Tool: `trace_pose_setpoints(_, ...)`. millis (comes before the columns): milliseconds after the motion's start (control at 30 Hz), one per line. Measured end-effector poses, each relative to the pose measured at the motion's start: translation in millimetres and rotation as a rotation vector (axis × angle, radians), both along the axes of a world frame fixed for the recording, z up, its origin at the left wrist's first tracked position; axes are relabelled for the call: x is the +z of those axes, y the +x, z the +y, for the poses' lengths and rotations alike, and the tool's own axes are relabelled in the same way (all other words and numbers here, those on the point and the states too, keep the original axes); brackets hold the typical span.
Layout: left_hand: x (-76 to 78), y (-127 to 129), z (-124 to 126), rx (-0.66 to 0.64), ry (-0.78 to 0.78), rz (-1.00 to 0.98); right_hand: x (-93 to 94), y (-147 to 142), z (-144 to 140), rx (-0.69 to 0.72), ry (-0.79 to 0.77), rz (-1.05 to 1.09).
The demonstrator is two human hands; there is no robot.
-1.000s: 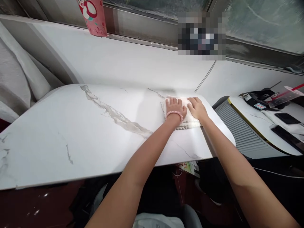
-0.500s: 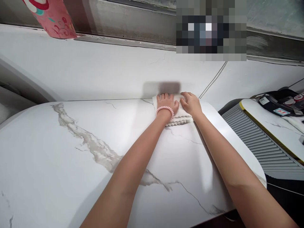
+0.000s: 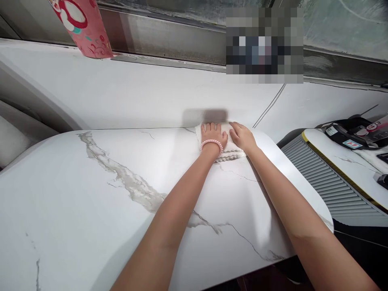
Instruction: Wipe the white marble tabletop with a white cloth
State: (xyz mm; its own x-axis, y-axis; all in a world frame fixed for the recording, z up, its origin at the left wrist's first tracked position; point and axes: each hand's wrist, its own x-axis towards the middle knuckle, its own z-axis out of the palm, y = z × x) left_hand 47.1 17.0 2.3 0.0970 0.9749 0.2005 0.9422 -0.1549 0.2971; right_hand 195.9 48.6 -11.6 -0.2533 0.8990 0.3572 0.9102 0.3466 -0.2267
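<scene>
A folded whitish cloth [image 3: 228,141] with wavy grey-brown edges lies at the far edge of a white marble-patterned table [image 3: 100,210]. My left hand [image 3: 212,135] presses flat on its left half, fingers spread toward the wall. A pink coiled band [image 3: 211,141] circles that wrist. On the cloth's right edge rests my right hand [image 3: 243,136], its fingers stretched forward and its thumb apart, pointing left. Both palms face down, and the cloth beneath them is partly hidden.
Behind the table stands a white wall [image 3: 136,97], with thin cables [image 3: 269,105] running down it. Pink printed packaging [image 3: 93,36] hangs at upper left. At right, a second table with a grey ribbed side [image 3: 324,173] carries a black item [image 3: 345,133].
The view has tilted and turned slightly, so the table's markings appear shifted. Both hands stay on the cloth in nearly the same place.
</scene>
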Motion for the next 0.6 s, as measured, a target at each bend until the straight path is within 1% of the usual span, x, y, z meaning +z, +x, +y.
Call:
trace_pose_setpoints(100, 1.9, -2.9, -12.8, 0.016, -0.035, 0.013, -4.7, -0.1, -4.5, 0.02, -0.027, 0.002)
trace_pose_setpoints(200, 4.5, -5.0, -29.0, 0.029, -0.071, 0.019, -10.4, 1.1, -10.2, 0.084, -0.03, 0.0)
trace_pose_setpoints(300, 5.3, -5.5, -47.0, 0.036, -0.075, 0.022, -14.0, 2.3, -22.2, 0.103, -0.041, -0.013)
trace_pose_setpoints(433, 3.5, -4.3, -72.0, 0.048, -0.069, 0.031, -14.5, 3.9, -48.5, 0.106, -0.021, 0.003)
trace_pose_setpoints(600, 2.1, -0.4, -103.4, 0.029, -0.054, 0.055, -11.0, 6.0, -88.3, 0.086, -0.002, 0.026)
